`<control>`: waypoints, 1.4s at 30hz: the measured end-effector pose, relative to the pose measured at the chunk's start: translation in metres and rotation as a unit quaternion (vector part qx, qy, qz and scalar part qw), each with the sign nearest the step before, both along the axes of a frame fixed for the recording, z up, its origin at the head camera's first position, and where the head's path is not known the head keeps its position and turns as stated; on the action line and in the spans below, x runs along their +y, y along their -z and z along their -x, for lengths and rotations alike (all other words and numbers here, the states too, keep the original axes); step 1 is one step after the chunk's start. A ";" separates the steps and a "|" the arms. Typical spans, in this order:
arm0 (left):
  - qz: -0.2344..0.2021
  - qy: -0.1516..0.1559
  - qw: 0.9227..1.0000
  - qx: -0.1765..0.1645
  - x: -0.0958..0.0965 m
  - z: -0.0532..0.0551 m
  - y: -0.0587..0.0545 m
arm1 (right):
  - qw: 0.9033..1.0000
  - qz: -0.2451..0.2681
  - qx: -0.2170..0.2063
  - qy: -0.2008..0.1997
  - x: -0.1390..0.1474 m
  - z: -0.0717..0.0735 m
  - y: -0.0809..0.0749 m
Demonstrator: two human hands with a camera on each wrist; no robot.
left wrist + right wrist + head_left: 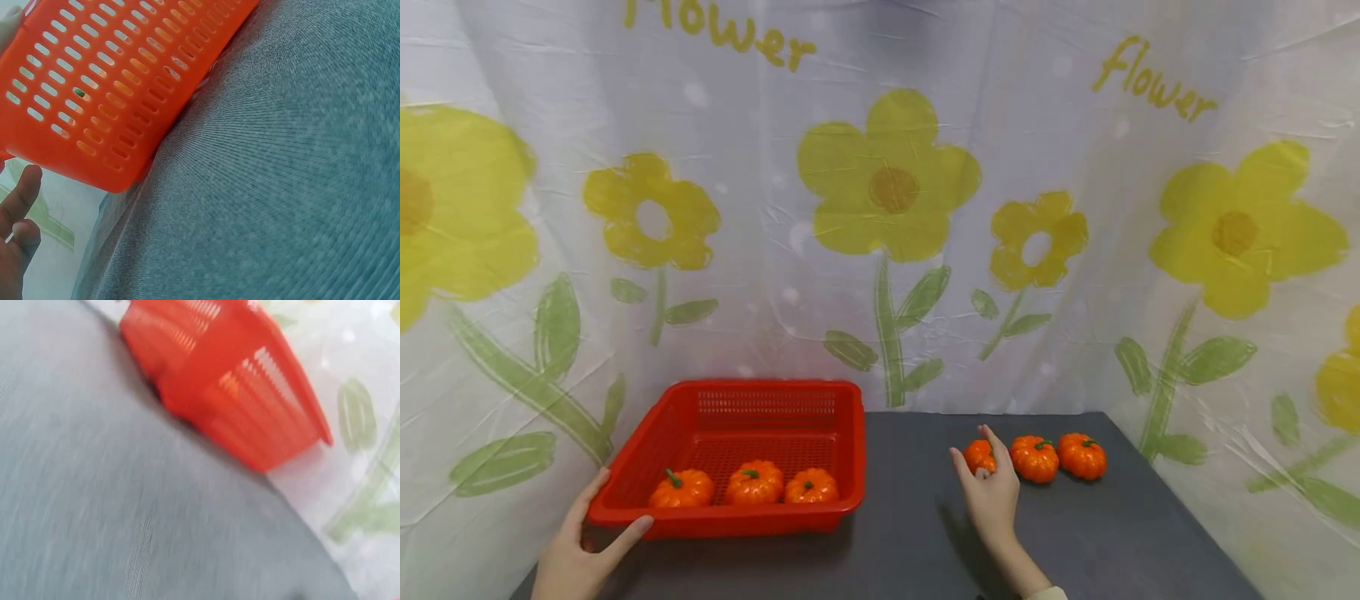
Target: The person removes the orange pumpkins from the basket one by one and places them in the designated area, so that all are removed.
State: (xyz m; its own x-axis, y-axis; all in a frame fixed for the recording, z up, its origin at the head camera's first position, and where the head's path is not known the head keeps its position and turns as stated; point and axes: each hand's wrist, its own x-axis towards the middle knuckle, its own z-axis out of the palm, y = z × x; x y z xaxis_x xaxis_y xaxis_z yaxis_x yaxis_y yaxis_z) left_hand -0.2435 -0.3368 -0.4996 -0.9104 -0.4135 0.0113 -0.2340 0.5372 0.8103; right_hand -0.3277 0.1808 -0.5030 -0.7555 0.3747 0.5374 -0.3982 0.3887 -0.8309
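At the left, a red plastic basket (722, 523) with slotted walls holds three small orange pumpkins, one of them the middle pumpkin (754, 483). My left hand (576, 554) holds its near left corner, thumb on the front rim and fingers along the left side. The left wrist view shows the basket's slotted wall (94, 75) with fingers beside the corner. To the right, my right hand (992, 496) reaches over the table with thumb and fingers spread around the nearest pumpkin (979, 456), partly hiding it. That hand is outside the right wrist view.
Two more pumpkins, a middle one (1034, 460) and a right one (1082, 457), sit just right of my right hand. Everything stands on a dark grey table (910, 533). White curtains (760, 317) painted with yellow flowers enclose its back and sides.
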 end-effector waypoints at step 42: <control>0.030 -0.005 0.997 0.064 0.006 -0.009 0.003 | 0.717 -0.435 -0.187 -0.512 -0.161 0.072 -0.090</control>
State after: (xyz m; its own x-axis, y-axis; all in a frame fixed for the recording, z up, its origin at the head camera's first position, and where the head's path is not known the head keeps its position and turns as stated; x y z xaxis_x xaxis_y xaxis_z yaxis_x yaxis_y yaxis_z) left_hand -0.2347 -0.3308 -0.5028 -0.8961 -0.4168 0.1524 -0.1356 0.5842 0.8002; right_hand -0.4001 0.0196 -0.4132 -0.5478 -0.8327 -0.0805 -0.6574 0.4881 -0.5741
